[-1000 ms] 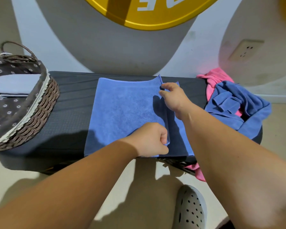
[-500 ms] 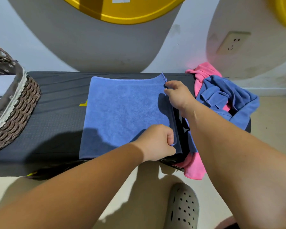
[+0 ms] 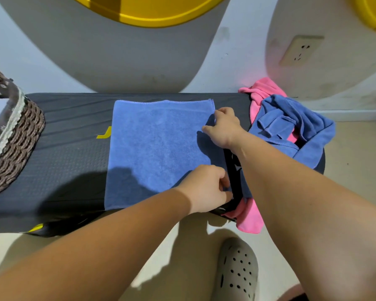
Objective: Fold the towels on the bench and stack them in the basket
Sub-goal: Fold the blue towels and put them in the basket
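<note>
Blue towel (image 3: 161,148) halved on tabletop (image 3: 70,159), centre.
Left hand (image 3: 206,187), right hand (image 3: 224,127): fingers pinching right edge, now drawn flush; ready for next fold.

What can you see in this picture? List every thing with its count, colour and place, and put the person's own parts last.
flat towel: one, blue, spread on mid-bench
pile: blue and pink towels, count unclear, bench's right end
bench: one, dark grey, against the wall
basket: one, brown wicker with lining, bench's left end
socket: one, cream, wall at upper right
yellow shapes: two, wall at top edge
shoe: one, pale with holes, floor at bottom
left hand: one, pinches flat towel's near right corner
right hand: one, grips flat towel's right edge near far corner
</note>
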